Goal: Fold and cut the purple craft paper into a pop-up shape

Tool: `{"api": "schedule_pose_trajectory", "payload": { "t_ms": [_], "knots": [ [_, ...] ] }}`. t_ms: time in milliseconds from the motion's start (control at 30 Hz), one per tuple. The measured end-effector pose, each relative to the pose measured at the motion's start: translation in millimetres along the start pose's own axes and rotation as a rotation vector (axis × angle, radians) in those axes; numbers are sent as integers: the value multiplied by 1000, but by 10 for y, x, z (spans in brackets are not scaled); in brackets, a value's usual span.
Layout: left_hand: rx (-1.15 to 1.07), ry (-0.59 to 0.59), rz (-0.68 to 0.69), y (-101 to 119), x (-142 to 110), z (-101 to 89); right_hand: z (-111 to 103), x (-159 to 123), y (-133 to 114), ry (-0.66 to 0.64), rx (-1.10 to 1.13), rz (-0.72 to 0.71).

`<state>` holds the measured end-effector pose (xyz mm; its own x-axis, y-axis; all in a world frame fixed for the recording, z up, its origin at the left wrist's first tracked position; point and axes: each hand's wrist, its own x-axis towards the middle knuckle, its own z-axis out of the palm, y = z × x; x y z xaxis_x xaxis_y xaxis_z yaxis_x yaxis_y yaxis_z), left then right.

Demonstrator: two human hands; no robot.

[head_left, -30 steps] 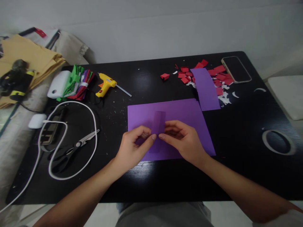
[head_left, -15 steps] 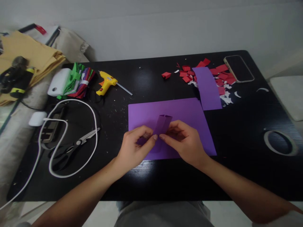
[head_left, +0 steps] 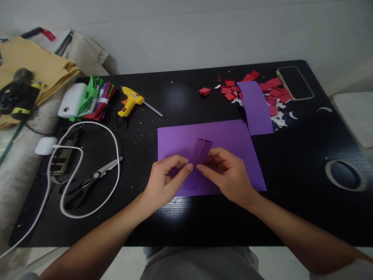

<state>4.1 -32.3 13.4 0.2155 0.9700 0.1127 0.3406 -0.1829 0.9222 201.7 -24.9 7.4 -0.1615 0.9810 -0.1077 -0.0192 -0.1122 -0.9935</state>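
Observation:
A folded strip of purple paper (head_left: 200, 151) is pinched between my two hands, its two edges turned in toward the middle. My left hand (head_left: 167, 177) grips its left edge with thumb and fingers, and my right hand (head_left: 229, 171) grips the right edge. The strip tilts up from larger purple sheets (head_left: 233, 134) lying flat on the table beneath it. Beyond them to the right, a cut purple rectangle (head_left: 256, 109) partly covers a heap of red paper pieces (head_left: 272, 93).
On the left lie scissors (head_left: 97, 175), a looped white cable (head_left: 118, 155) and a yellow glue gun (head_left: 129, 102) holding a glue stick. Bundled coloured strips (head_left: 93, 101) rest by a white box (head_left: 72, 101). A phone (head_left: 295, 83) and a tape ring (head_left: 329, 175) are at right.
Both hands keep their hold on the strip and have hardly moved. The strip's upper end sits slightly higher, and its lower part shows more clearly below the thumbs.

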Motion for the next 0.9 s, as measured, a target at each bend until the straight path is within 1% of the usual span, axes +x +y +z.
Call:
{"api": "schedule_pose_trajectory", "payload": {
  "t_ms": [67, 200, 333, 567, 700, 833, 900],
  "knots": [
    [4, -4, 7, -4, 5, 1, 2, -3, 2, -18, 13, 9],
    [51, -24, 54, -25, 3, 9, 0, 7, 7, -77, 108, 34],
    [76, -21, 68, -50, -3, 21, -15, 41, -1, -34, 126, 93],
    [71, -3, 35, -74, -27, 39, -10, 61, -17, 27, 168, 181],
    [65, 5, 50, -69, -21, 45, -8, 67, -9, 22, 239, 250],
    [71, 3, 49, -52, -3, 41, -12, 88, 5, -12, 329, 341],
    [68, -1, 45, -40, 2, 34, -11, 95, 10, -28, 349, 353]
  ]
}}
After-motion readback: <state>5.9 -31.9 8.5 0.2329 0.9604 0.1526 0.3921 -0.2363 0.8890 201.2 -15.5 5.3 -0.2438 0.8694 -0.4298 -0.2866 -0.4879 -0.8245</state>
